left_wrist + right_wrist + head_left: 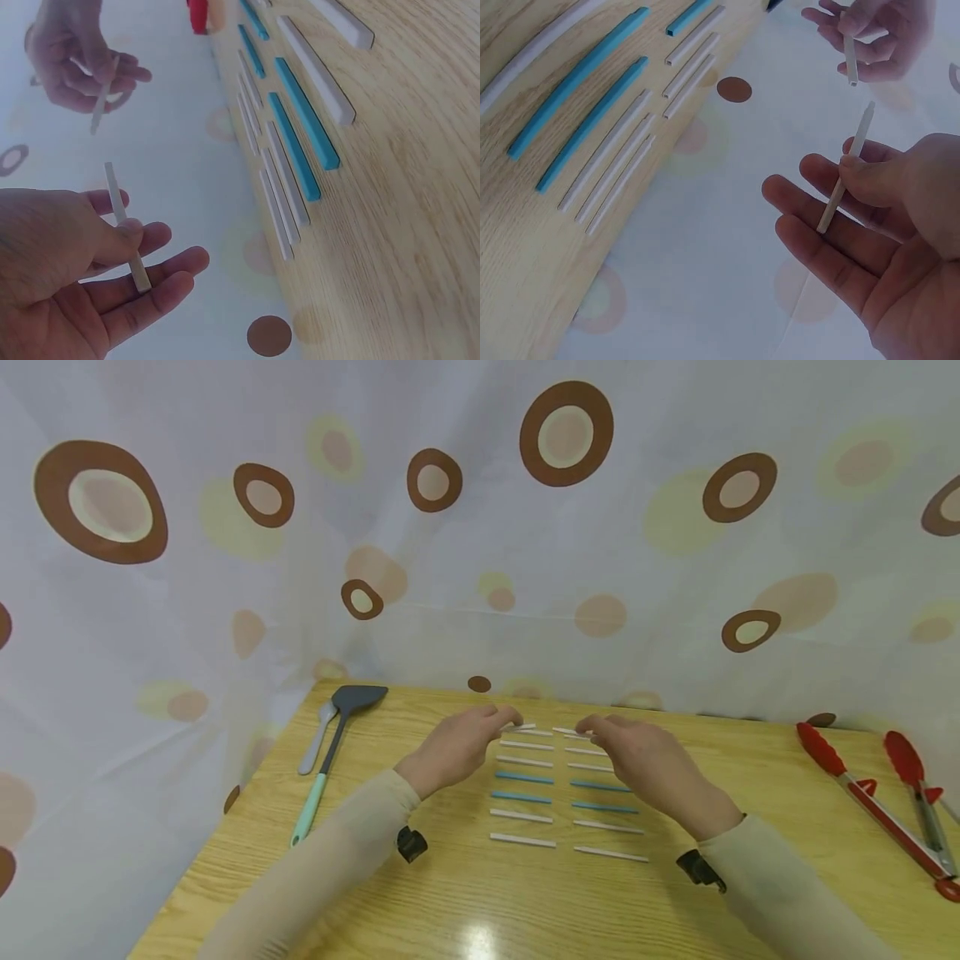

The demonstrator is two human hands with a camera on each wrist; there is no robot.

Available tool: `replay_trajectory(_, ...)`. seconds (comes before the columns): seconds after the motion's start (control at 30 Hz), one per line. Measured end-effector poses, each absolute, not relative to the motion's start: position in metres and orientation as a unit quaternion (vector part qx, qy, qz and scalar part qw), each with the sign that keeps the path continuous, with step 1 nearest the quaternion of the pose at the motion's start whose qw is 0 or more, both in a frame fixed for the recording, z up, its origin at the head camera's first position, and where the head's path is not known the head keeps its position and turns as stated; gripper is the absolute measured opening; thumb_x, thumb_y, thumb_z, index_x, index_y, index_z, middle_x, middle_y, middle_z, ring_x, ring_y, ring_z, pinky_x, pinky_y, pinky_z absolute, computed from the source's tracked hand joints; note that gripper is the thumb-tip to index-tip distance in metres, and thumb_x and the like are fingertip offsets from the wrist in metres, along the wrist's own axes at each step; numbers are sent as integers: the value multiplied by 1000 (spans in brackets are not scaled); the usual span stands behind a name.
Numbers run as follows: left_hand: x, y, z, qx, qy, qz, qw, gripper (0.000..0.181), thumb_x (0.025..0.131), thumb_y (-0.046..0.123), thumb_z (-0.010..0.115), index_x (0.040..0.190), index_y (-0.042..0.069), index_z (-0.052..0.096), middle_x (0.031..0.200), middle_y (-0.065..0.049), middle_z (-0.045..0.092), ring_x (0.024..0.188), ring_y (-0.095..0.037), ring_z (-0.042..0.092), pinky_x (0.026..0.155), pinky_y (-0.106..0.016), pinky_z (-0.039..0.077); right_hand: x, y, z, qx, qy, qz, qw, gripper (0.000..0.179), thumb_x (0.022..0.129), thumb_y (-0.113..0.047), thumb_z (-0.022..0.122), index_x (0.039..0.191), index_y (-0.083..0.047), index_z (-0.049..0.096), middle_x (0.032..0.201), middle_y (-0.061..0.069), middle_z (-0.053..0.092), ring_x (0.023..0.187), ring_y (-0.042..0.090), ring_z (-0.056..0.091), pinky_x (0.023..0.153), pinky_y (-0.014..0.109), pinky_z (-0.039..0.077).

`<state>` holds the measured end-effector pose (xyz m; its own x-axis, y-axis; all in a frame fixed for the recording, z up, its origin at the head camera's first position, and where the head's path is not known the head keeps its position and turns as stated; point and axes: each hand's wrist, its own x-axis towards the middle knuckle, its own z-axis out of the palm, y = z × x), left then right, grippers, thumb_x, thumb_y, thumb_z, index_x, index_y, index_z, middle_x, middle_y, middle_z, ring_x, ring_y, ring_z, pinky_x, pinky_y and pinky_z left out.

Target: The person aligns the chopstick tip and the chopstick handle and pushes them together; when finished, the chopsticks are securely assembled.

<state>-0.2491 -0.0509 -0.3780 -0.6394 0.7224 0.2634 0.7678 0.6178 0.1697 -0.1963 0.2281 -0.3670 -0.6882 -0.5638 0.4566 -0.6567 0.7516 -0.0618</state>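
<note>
Circle-patterned cloth (487,527) hangs beyond both your grips, behind the wood-grain desk (480,910) beneath them. Red-headed tongs (888,822) lie well right of your right grip (652,764), and a mint-handled turner (334,743) left of your left grip (453,747), probably kept aside for elbow room. Each grip is nearly closed, its thumb pinching one held white stick (114,187) across the fingers, likely to steady it while one end projects free. Below and between your grips, blue sticks (523,777) and resting white sticks (522,840) form two columns, presumably spaced to keep each separate.
</note>
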Motion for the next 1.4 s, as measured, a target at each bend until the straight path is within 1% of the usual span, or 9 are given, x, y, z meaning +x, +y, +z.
replay_trajectory(0.1,-247,-48,-377,-425,-892,-131,86,44,95,-8,58,130,18,56,109,-7,65,91,-17,66,57,-22,46,-196,227,-368,332,-916,103,200,28,92,1,67,117,-11,62,94,6,68,47,5,38,46,24,38)
replay_trajectory(0.27,-244,-44,-374,-439,-886,-121,89,46,94,-10,58,131,17,56,110,-5,65,93,-16,65,62,-22,49,-196,222,-368,341,-913,98,204,30,89,3,71,115,-10,63,90,6,68,52,10,49,50,26,44)
replay_trajectory(0.33,-243,-44,-374,-443,-884,-123,89,46,94,-10,58,132,17,56,110,-6,65,93,-15,65,63,-22,49,-196,221,-368,343,-912,97,203,29,88,3,72,114,-10,64,89,5,67,53,10,49,51,26,45)
replay_trajectory(0.5,-242,-44,-374,-445,-883,-121,88,46,93,-11,58,131,16,57,107,-5,65,92,-14,65,61,-21,48,-194,219,-367,344,-913,94,198,28,89,4,71,113,-10,64,86,4,66,51,9,46,51,26,45)
replay_trajectory(0.63,-242,-44,-375,-446,-882,-121,86,48,92,-13,59,130,16,57,105,-3,64,91,-15,65,61,-21,47,-194,219,-366,348,-912,90,196,31,86,7,72,112,-9,64,89,6,67,53,11,50,51,26,47)
replay_trajectory(0.87,-242,-45,-378,-454,-877,-135,84,52,89,-19,55,128,15,58,106,-3,64,91,-16,65,63,-23,48,-196,220,-366,362,-907,101,191,35,83,12,73,112,-7,67,97,8,69,65,18,62,58,30,53)
replay_trajectory(0.97,-241,-46,-378,-456,-875,-142,82,53,89,-20,54,128,15,58,108,-4,64,94,-16,66,63,-24,49,-197,220,-367,366,-904,107,192,32,83,12,73,110,-5,68,95,8,69,70,19,65,62,32,54)
replay_trajectory(1.23,-243,-48,-381,-455,-871,-163,84,26,98,0,60,121,11,62,110,-5,67,91,-15,66,76,-26,53,-197,220,-366,348,-911,117,189,15,87,4,72,101,-1,71,89,8,69,78,23,67,70,36,56)
replay_trajectory(1.4,-241,-46,-378,-462,-867,-160,95,28,96,-3,61,121,10,65,111,-4,68,93,-16,67,78,-28,53,-196,220,-366,350,-909,112,197,14,87,4,72,101,-2,71,86,7,68,74,21,67,68,35,56)
